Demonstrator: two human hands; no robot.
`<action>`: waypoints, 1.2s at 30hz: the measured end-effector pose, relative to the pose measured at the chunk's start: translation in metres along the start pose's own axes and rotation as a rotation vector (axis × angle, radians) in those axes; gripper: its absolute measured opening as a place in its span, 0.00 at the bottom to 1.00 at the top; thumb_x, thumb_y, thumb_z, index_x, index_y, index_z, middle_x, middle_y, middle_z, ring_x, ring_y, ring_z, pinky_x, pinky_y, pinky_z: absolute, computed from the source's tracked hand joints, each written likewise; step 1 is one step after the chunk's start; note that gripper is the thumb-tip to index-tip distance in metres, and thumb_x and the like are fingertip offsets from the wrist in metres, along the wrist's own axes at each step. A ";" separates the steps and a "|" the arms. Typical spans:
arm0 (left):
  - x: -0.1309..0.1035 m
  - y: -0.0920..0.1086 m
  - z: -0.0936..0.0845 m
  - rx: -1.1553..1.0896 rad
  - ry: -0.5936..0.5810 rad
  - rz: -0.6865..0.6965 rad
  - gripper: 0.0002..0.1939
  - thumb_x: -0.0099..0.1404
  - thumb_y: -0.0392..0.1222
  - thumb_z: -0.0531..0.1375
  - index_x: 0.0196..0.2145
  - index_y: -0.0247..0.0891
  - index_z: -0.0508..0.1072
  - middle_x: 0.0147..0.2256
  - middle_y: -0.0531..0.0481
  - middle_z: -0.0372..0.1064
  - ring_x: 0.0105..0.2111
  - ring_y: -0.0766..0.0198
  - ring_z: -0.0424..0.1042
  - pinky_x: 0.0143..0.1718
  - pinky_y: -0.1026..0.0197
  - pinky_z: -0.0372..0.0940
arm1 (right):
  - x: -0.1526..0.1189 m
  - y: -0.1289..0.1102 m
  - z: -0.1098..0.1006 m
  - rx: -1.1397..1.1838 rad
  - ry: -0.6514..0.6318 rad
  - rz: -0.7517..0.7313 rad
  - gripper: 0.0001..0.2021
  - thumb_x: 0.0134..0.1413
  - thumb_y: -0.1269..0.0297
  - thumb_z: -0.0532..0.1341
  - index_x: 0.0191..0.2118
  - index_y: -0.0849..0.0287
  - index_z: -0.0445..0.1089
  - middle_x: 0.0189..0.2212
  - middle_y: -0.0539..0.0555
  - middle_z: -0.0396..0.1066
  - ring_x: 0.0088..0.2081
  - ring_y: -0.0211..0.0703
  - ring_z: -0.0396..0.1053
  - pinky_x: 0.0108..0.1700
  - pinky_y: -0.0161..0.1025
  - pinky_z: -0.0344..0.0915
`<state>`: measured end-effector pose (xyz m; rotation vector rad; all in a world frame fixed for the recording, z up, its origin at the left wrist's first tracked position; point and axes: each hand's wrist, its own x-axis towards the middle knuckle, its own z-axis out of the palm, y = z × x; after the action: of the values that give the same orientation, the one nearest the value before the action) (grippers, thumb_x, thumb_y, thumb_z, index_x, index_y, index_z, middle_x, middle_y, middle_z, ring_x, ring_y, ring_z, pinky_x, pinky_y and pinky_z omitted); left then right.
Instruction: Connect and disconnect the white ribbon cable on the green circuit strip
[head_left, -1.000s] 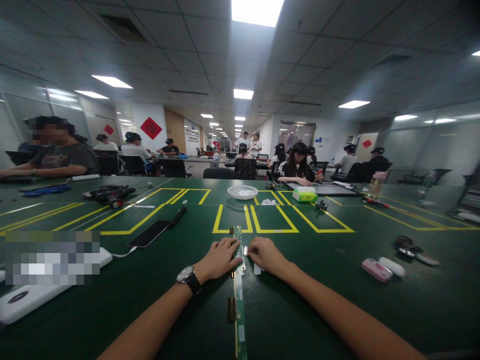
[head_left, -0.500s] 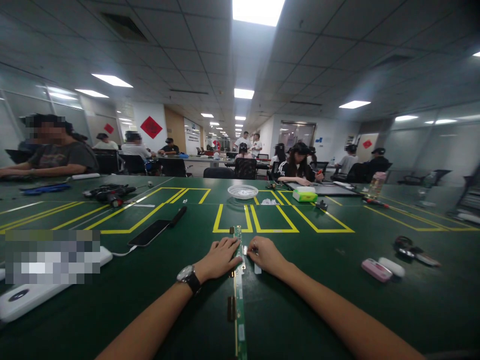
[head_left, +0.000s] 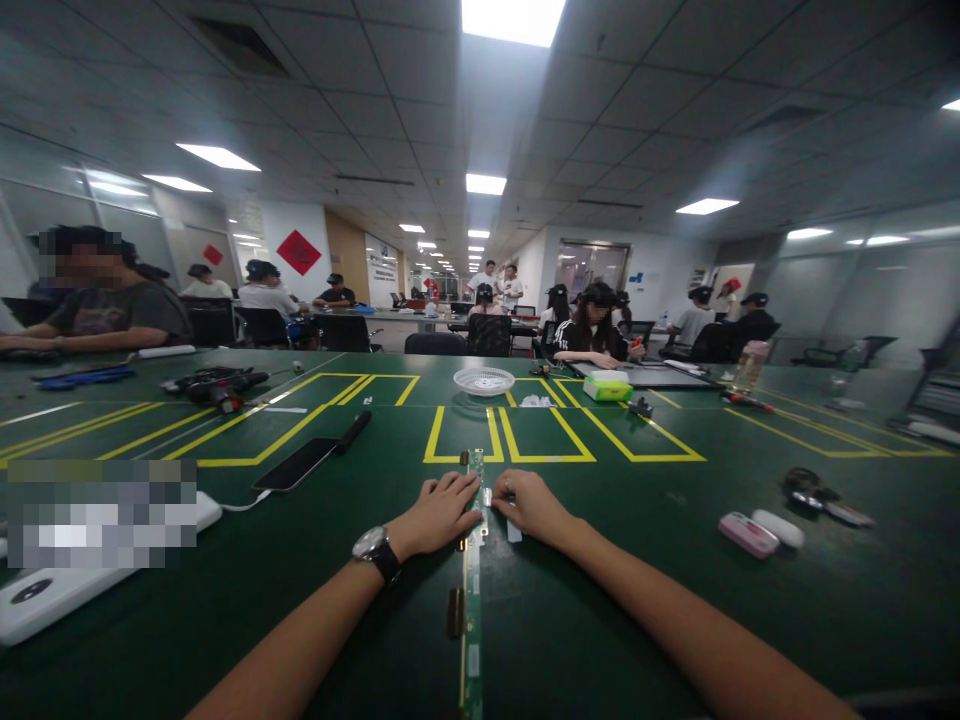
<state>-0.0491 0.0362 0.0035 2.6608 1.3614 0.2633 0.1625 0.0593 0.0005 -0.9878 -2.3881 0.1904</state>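
A long, narrow green circuit board [head_left: 472,640] lies lengthwise in front of me, with brown flex tabs along its left edge. Across its far part rests my left hand [head_left: 442,508], fingers stretched out and thumb touching the board, a watch [head_left: 377,553] on its wrist. On the other side my right hand [head_left: 529,502] is closed in a pinch at the board's right edge, on a small silvery-white piece [head_left: 487,497]. Whether that piece is attached to the board I cannot tell. A white slip [head_left: 514,531] lies under the right hand, partly covered.
Ahead stands a white plastic basket [head_left: 484,381] on the green table marked with yellow tape. A phone [head_left: 298,464] with a cable and a white device [head_left: 90,580] lie left. To the right are a pink case [head_left: 748,535] and a green tissue pack [head_left: 607,386]. People sit beyond.
The near end of the circuit board has swung slightly left. Both hands keep nearly the same pose, and the view has shifted a little.
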 end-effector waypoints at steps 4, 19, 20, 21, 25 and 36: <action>0.002 -0.002 0.000 0.014 -0.017 0.022 0.29 0.70 0.57 0.42 0.65 0.48 0.46 0.65 0.48 0.43 0.61 0.48 0.45 0.55 0.42 0.46 | 0.000 0.006 0.001 0.040 -0.008 -0.061 0.03 0.51 0.70 0.62 0.29 0.61 0.72 0.31 0.53 0.73 0.35 0.38 0.69 0.40 0.33 0.61; 0.004 0.001 0.003 -0.018 0.012 0.007 0.28 0.69 0.57 0.43 0.64 0.48 0.47 0.64 0.47 0.46 0.61 0.49 0.46 0.56 0.42 0.47 | -0.002 -0.002 -0.021 -0.032 -0.071 -0.177 0.08 0.55 0.70 0.57 0.36 0.59 0.74 0.35 0.55 0.74 0.40 0.42 0.69 0.46 0.38 0.62; 0.005 0.000 0.004 -0.038 0.017 -0.011 0.30 0.69 0.57 0.45 0.64 0.48 0.45 0.63 0.46 0.48 0.61 0.49 0.46 0.56 0.43 0.47 | -0.002 -0.002 -0.022 -0.043 -0.056 -0.203 0.09 0.56 0.70 0.56 0.37 0.59 0.74 0.36 0.55 0.74 0.42 0.43 0.69 0.47 0.38 0.62; 0.007 -0.002 0.004 -0.069 0.032 -0.036 0.32 0.68 0.57 0.47 0.65 0.46 0.43 0.62 0.44 0.50 0.61 0.49 0.47 0.56 0.44 0.48 | -0.001 -0.002 -0.022 -0.050 -0.041 -0.231 0.10 0.56 0.71 0.55 0.38 0.60 0.74 0.38 0.56 0.74 0.43 0.43 0.68 0.48 0.39 0.61; 0.010 -0.006 -0.001 -0.263 0.101 -0.103 0.35 0.69 0.55 0.46 0.66 0.45 0.34 0.62 0.42 0.50 0.60 0.51 0.52 0.56 0.45 0.48 | 0.002 -0.003 -0.020 -0.065 -0.094 -0.343 0.17 0.52 0.79 0.53 0.44 0.59 0.72 0.43 0.55 0.73 0.46 0.40 0.66 0.51 0.37 0.59; 0.004 -0.011 0.000 -0.265 0.192 -0.129 0.31 0.68 0.53 0.46 0.64 0.38 0.46 0.63 0.41 0.48 0.62 0.53 0.49 0.59 0.48 0.48 | -0.016 0.079 -0.051 -0.469 0.010 0.337 0.13 0.54 0.74 0.53 0.40 0.57 0.74 0.41 0.56 0.72 0.46 0.46 0.64 0.47 0.40 0.55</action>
<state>-0.0548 0.0460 0.0014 2.3703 1.4311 0.6486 0.2476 0.1014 0.0112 -1.5984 -2.2876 -0.2672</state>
